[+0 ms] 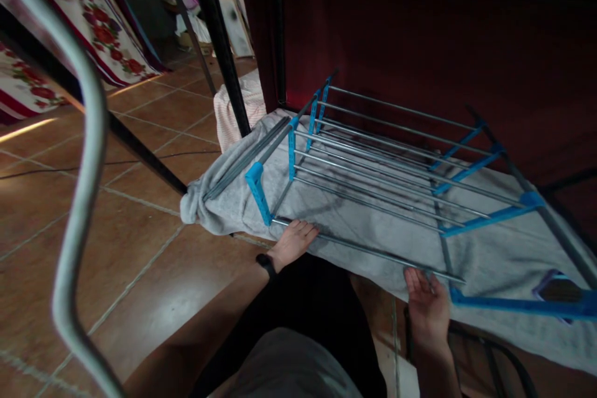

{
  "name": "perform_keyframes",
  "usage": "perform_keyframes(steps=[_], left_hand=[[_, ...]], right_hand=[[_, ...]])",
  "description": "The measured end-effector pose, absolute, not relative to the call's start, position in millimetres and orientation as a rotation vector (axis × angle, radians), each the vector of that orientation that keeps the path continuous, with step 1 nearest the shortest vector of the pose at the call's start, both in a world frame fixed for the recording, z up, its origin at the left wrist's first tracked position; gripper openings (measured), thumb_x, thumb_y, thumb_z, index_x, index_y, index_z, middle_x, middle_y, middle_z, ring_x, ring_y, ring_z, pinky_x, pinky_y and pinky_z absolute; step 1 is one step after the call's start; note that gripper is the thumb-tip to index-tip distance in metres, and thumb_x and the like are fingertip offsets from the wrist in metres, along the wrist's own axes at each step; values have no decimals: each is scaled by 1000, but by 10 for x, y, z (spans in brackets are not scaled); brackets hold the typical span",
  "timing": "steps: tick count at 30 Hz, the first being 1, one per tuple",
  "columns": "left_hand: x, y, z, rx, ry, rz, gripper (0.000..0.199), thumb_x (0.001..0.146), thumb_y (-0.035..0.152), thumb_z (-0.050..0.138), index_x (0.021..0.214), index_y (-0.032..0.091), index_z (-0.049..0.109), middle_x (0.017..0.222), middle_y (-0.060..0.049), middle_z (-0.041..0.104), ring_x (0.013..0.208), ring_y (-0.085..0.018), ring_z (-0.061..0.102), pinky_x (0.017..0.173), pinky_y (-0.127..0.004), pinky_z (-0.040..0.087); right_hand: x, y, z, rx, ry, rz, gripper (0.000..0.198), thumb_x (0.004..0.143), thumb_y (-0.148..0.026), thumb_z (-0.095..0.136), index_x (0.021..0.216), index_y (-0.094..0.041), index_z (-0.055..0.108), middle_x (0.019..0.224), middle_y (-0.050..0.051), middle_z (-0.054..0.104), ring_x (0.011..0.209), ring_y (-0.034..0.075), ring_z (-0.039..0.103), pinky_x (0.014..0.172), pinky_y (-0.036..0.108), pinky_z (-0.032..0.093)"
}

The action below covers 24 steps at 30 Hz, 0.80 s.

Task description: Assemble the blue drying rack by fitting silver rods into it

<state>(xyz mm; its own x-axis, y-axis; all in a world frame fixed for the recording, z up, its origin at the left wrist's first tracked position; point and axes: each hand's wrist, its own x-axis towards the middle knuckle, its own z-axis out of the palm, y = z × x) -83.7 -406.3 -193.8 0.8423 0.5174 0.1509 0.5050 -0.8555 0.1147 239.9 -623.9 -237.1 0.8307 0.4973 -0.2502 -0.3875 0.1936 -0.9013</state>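
Note:
A clothes drying rack (373, 150) with metal rods and blue plastic joints lies on a grey cloth (364, 211). My left hand (295, 241) wraps over a loose-looking front rod (364, 247), close to where it meets a blue joint (259, 193) at the left. Near that rod's other end, my right hand (426, 305) is turned palm up, fingers extended, with the fingertips at or just under the rod. The rod's right tip appears apart from the long blue piece (522, 306) beside it; whether they touch I cannot tell.
A curved pale tube (88, 137) rises close by on the left. Dark metal posts (219, 43) stand beyond the cloth's left end. A dark red panel (420, 43) closes off the back. Floral curtains (97, 18) hang over the tiled floor (140, 211), where a thin cable lies.

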Motion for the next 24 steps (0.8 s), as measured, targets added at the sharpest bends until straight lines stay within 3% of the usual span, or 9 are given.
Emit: perform_keyframes(steps=[4, 8, 12, 18, 24], left_hand=[[-830, -4052, -2002, 2947, 768, 293, 38, 94, 9, 37, 125, 18, 56, 105, -11, 62, 100, -23, 56, 90, -40, 40], [-836, -4008, -2055, 2959, 743, 278, 37, 95, 10, 36, 123, 17, 57, 106, -11, 62, 98, -22, 55, 89, -38, 39], [-882, -3955, -2063, 2929, 803, 301, 33, 97, 16, 35, 119, 17, 60, 102, -11, 62, 96, -23, 55, 89, -39, 40], [-956, -3865, -2080, 2882, 909, 381, 25, 98, 27, 40, 103, 18, 63, 97, -11, 63, 94, -24, 57, 88, -40, 41], [-998, -3762, -2212, 2918, 993, 457, 20, 94, 31, 48, 96, 21, 65, 97, -9, 69, 94, -26, 61, 89, -41, 43]], right_hand=[[2695, -6133, -2414, -1192, 24, 667, 4, 77, -25, 54, 79, -22, 57, 90, 5, 67, 85, 19, 70, 77, 41, 62], [2866, -6015, -2510, -1187, 78, 626, 9, 74, -15, 49, 73, -23, 53, 73, 0, 61, 68, 16, 66, 69, 37, 61], [2956, -6009, -2556, -1187, -46, 653, 8, 74, -17, 53, 71, -23, 49, 67, -2, 56, 58, 12, 61, 65, 32, 58], [3092, -6129, -2486, -1066, 42, 690, 14, 72, -19, 58, 68, -23, 45, 60, -4, 49, 49, 11, 51, 47, 26, 47], [2924, -6064, -2390, -897, 52, 652, 20, 72, -23, 62, 69, -23, 42, 58, -8, 41, 47, 8, 45, 43, 19, 38]])
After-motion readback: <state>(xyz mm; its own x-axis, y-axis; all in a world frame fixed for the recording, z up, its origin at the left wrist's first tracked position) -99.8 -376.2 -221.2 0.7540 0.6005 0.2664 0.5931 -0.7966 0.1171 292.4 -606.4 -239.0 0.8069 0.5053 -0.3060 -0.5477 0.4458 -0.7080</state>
